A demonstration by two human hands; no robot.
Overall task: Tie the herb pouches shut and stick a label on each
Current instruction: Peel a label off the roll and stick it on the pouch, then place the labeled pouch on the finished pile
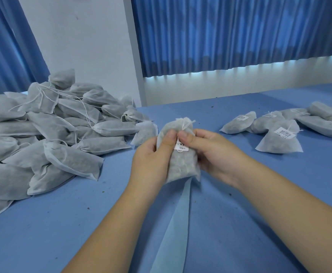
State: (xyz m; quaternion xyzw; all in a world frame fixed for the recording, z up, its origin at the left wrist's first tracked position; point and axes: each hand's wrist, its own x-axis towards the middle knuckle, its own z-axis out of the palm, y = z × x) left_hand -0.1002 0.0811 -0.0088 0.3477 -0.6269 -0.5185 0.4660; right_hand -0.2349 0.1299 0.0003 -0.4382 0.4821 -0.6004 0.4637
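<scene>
Blue-clothed table (pixel 240 223) before blue curtains (pixel 230 32), left fingers (pixel 168 142) and right fingers (pixel 189 139) tight around one pouch (pixel 182 164)

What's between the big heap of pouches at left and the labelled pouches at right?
Head view: one pouch, gripped by the left hand and right hand, thumbs on its label, above the blue table.
</scene>
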